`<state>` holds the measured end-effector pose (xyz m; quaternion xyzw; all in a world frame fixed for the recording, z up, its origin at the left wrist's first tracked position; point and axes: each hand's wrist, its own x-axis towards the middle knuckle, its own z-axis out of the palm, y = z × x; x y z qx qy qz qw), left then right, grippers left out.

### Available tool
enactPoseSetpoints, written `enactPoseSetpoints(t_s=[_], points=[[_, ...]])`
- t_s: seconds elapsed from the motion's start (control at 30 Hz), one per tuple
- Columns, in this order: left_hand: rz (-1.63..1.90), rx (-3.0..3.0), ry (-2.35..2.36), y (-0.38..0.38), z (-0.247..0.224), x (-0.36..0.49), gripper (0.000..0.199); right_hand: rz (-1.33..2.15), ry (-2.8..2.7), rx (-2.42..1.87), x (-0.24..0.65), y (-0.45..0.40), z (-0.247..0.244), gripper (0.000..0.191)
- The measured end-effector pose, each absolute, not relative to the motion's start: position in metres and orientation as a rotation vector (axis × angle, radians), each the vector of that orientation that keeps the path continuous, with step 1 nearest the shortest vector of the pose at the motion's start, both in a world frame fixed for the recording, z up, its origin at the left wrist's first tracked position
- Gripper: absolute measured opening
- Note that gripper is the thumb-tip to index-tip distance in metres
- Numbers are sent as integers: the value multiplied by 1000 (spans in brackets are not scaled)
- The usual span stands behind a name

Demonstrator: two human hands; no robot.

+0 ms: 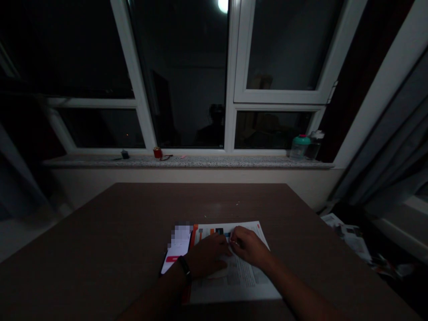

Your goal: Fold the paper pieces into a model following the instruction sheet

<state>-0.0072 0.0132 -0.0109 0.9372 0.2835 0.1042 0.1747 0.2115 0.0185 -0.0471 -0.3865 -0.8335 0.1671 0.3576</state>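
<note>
A printed magazine or booklet (240,292) with an orange left edge lies on the brown table. My left hand (207,255), with a dark band at its wrist, rests over the left part of the page, thumb apart from the other fingers. Close to its fingertips, my right hand (249,245) is closed in a pinch over the upper page. Something small and pale shows at its fingertips, too dim to name. Beside the booklet's left edge lies a phone (179,245) with a lit screen, partly behind my left wrist.
Tiny pale scraps (237,203) lie on the table (150,205) beyond the booklet. On the speckled windowsill (207,161) stand a small red container (157,153), a small dark item (125,154) and a teal-lidded bottle (300,147) near a clear one (314,146). Papers (351,238) sit right of the table.
</note>
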Motion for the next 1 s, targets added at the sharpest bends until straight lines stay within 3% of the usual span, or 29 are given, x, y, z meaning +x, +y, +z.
enactPoseSetpoints(t_s=[0.37, 1.0], points=[[301, 2609, 811, 11, -5, -6, 34, 451, -2217, -874, 211, 17, -47, 17], [260, 2651, 792, 11, -4, -6, 30, 324, -2034, -1202, 207, 28, -49, 15]])
